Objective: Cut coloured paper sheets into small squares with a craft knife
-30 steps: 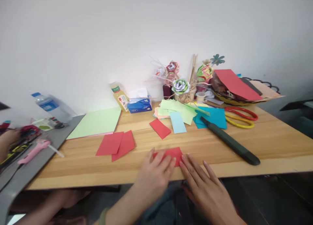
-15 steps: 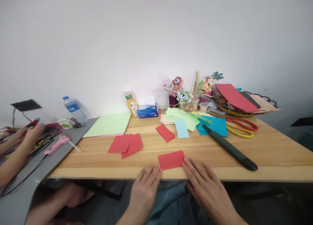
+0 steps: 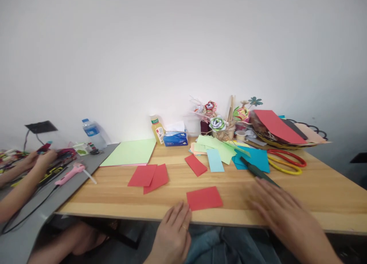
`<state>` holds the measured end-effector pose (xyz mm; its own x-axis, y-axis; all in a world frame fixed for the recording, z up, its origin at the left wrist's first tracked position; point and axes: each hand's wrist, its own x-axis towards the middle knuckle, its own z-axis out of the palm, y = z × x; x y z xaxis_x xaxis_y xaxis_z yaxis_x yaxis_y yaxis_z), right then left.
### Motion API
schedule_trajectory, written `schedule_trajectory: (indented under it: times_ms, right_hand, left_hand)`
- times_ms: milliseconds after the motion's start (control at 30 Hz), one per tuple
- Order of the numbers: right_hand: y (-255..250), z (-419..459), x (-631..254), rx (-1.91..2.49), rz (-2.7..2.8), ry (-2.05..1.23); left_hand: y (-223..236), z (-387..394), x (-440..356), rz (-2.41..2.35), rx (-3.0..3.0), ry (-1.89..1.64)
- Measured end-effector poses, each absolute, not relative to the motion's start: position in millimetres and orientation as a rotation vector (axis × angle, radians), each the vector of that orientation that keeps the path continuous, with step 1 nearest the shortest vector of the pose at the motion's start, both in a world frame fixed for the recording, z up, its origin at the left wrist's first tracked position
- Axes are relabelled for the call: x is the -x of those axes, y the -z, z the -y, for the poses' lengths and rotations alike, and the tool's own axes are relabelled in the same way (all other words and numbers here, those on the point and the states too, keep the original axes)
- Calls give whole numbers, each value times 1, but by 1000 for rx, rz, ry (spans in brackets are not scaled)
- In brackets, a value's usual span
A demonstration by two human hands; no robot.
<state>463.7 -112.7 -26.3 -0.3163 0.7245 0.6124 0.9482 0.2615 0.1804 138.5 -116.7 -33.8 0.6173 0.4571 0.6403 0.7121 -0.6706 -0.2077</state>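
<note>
A red paper rectangle (image 3: 204, 198) lies flat near the front edge of the wooden table. My left hand (image 3: 174, 229) rests at its lower left corner, fingers stretched out, the fingertips touching or just beside the paper. My right hand (image 3: 283, 210) is blurred over the long dark green tool (image 3: 261, 172), fingers extended and hiding its near end. Whether it touches the tool I cannot tell. Further left, two overlapping red papers (image 3: 142, 175) lie on the wood, and a smaller red paper (image 3: 196, 165) is beside a light blue one (image 3: 215, 160).
Teal sheets (image 3: 259, 159), red and yellow scissor-like loops (image 3: 286, 161) and a basket of papers (image 3: 282, 128) are at right. Tissues (image 3: 175, 138), a yellow bottle (image 3: 157, 131) and paper flowers (image 3: 218, 123) line the wall. Left, a co-worker's hands (image 3: 46, 157) work near a pink glue gun (image 3: 70, 174).
My right hand has left the red paper and moved right, over the dark green tool. My left hand stays by the paper's corner. The view has tilted slightly up.
</note>
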Motion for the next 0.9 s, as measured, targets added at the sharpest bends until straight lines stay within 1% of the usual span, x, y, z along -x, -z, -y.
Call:
schedule_trajectory:
  times_ms: [100, 200, 267, 367, 433, 467, 567, 700, 800, 900]
  right_hand:
    - [30, 96, -493, 1789, 1955, 753]
    - [40, 83, -509, 1844, 1940, 722]
    - [45, 76, -514, 1811, 1984, 683]
    - [49, 71, -517, 1762, 2035, 648]
    - [47, 73, -519, 1746, 2059, 639]
    - [46, 76, -519, 1742, 2067, 641]
    - [40, 89, -518, 1776, 2047, 690]
    - [33, 107, -502, 1755, 2004, 703]
    - [25, 118, -478, 1643, 2070, 553]
    - [12, 125, -451, 1469, 2217, 353]
  left_hand:
    - [34, 120, -146, 1029, 2323, 973]
    - [21, 114, -152, 1027, 2433, 1082]
    - [6, 105, -153, 944, 2693, 982]
    - [-16, 87, -150, 877, 3116, 542]
    - [-24, 78, -146, 902, 3223, 280]
    - [-25, 76, -144, 924, 3225, 213]
    - [-16, 78, -140, 1075, 3106, 190]
    - [3, 88, -143, 1519, 2746, 157]
    - [7, 91, -144, 1631, 2664, 134]
    - [2, 89, -140, 1602, 2719, 261]
